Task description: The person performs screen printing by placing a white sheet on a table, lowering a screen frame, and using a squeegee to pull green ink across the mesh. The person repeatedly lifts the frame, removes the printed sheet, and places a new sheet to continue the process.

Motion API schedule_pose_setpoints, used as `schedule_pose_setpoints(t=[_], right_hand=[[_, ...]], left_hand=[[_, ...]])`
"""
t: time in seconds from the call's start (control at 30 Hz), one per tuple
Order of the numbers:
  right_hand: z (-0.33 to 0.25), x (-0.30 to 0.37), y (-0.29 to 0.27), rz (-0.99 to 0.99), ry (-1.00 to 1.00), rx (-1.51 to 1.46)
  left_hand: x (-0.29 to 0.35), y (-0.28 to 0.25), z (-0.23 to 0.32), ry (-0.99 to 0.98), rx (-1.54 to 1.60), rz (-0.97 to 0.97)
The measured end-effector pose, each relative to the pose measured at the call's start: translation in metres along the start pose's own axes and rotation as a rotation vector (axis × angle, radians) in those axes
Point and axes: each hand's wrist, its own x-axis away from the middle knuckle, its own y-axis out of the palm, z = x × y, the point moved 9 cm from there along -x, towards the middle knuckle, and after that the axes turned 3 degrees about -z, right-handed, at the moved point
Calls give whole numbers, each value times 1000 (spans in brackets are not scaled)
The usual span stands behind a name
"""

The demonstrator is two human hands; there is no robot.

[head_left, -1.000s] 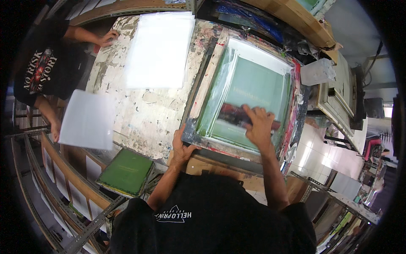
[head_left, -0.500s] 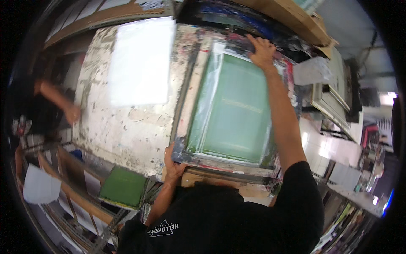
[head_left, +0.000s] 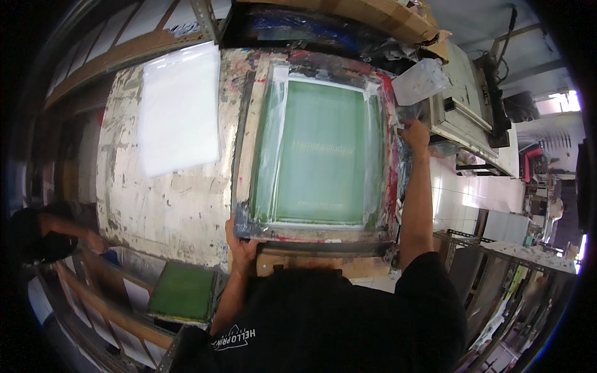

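Observation:
A screen printing frame with green mesh and pale tape round its inner edges lies on the worktable in front of me. Its rim is stained with ink. My left hand is closed on the frame's near left corner. Beyond the frame's right edge, next to crumpled plastic, my right hand has its fingers curled in; what they hold, if anything, is too small to make out. Left of the frame, a stack of white sheets lies on the stained tabletop.
A co-worker's arm reaches in at the far left. A smaller green screen rests on the rack at lower left. Cardboard and dark plastic wrap border the back. At right stands a pale machine beside a translucent plastic container.
My right hand has left the frame's far edge and come nearer, beside its right edge. My left hand stays at the near left corner. The co-worker's arm has moved nearer.

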Motion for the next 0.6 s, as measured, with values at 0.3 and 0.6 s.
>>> schedule_pose_setpoints(t=[0.3, 0.6], right_hand=[[-23, 33, -6, 322, -305, -189], [-10, 42, -38, 107, -87, -469]], left_hand=[[2, -4, -1, -13, 24, 1], [3, -3, -9, -35, 67, 9]])
